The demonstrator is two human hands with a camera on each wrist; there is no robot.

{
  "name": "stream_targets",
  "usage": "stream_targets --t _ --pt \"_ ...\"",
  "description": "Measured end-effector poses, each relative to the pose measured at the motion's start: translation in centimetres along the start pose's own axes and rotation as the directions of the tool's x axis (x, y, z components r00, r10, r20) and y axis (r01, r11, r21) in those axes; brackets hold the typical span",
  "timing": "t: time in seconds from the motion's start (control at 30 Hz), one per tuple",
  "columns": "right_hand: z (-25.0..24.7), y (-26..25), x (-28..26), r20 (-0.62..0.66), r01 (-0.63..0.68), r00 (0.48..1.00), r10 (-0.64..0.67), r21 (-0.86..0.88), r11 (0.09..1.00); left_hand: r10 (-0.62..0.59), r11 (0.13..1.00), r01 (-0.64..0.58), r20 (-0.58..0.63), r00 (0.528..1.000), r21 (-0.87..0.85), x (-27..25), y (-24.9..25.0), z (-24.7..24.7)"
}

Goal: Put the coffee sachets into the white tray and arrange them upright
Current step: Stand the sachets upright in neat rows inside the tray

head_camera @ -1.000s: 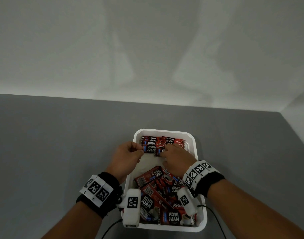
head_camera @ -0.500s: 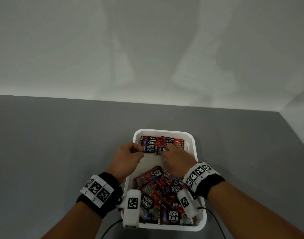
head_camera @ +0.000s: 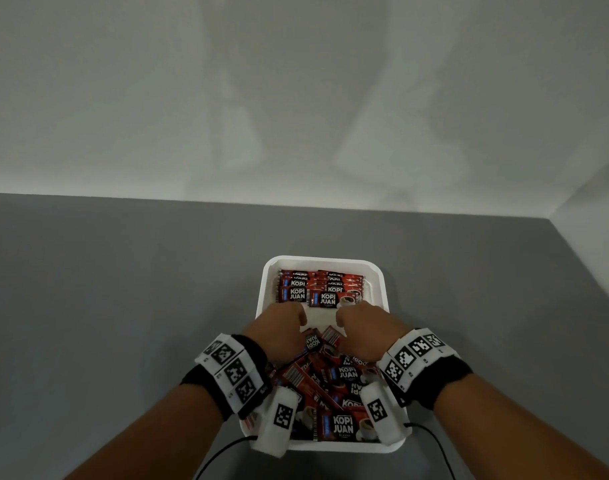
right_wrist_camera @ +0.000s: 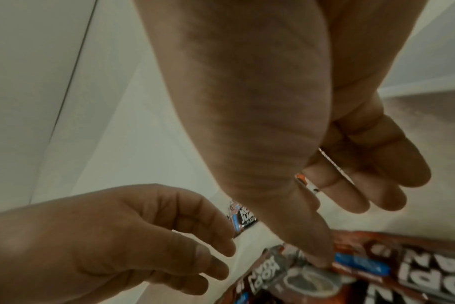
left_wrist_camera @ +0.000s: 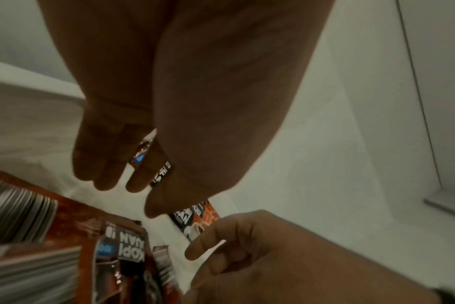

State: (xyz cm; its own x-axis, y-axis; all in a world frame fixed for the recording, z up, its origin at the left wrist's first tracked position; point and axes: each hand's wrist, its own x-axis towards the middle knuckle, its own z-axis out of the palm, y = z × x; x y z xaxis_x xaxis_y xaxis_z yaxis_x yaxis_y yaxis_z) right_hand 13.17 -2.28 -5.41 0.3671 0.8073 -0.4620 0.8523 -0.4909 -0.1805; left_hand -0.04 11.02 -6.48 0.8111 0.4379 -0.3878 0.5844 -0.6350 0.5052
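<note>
The white tray point(head_camera: 380, 271) sits on the grey table. Several red "Kopi Juan" sachets point(head_camera: 322, 289) stand in an upright row at its far end. A loose pile of sachets point(head_camera: 334, 386) fills the near half, with a strip of bare tray floor point(head_camera: 320, 318) between. My left hand point(head_camera: 285, 323) and right hand point(head_camera: 362, 320) hover side by side over that strip, just short of the row. In the left wrist view my left hand point(left_wrist_camera: 133, 185) hangs relaxed and empty. My right hand point(right_wrist_camera: 351, 205) has loose fingers, and its thumb reaches down to the pile point(right_wrist_camera: 377, 267).
The grey table point(head_camera: 123, 306) stretches to the left and right of the tray. A white wall point(head_camera: 296, 98) stands behind, and a side wall point(head_camera: 594, 220) closes the right. Black cables point(head_camera: 220, 455) trail off the wrist cameras at the near edge.
Both hands have drawn back from the upright row toward the loose pile. The front sachets they were touching now stand uncovered.
</note>
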Motion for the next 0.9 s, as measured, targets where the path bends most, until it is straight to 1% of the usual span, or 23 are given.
stream_targets --t 0.1,0.33,0.47,0.63,0.73,0.83,0.9 --pt "0.8 -0.5 -0.3 0.003 -0.004 1.0 0.004 0.025 1.0 0.019 0.987 -0.025 0.04 0.999 0.161 0.3 0.5 0.9" --pt "2.1 -0.3 0.3 0.023 -0.039 0.999 0.036 0.14 0.989 0.013 0.969 -0.029 0.067 0.998 0.246 0.8 0.4 1.7" --pt "2.6 -0.1 0.1 0.031 -0.027 0.999 0.022 0.154 0.988 0.001 0.975 -0.021 0.087 0.996 0.22 0.7 0.6 1.4" --pt "3.1 0.0 0.1 0.021 -0.02 1.0 0.016 0.169 0.985 -0.013 1.0 0.012 0.027 1.0 0.007 0.4 1.2 0.0" --pt "3.0 0.1 0.2 0.003 -0.004 1.0 0.003 0.2 0.98 -0.057 0.994 0.059 0.033 0.998 -0.089 0.7 0.9 -0.4" --pt "2.5 0.5 0.0 -0.012 0.018 1.0 -0.015 0.262 0.965 -0.038 0.995 0.045 0.069 0.997 -0.094 0.6 0.9 -0.4" --pt "2.1 0.9 -0.1 -0.04 0.023 0.999 -0.01 0.325 0.945 -0.005 1.0 0.008 0.11 0.994 -0.027 0.4 0.9 -0.1"
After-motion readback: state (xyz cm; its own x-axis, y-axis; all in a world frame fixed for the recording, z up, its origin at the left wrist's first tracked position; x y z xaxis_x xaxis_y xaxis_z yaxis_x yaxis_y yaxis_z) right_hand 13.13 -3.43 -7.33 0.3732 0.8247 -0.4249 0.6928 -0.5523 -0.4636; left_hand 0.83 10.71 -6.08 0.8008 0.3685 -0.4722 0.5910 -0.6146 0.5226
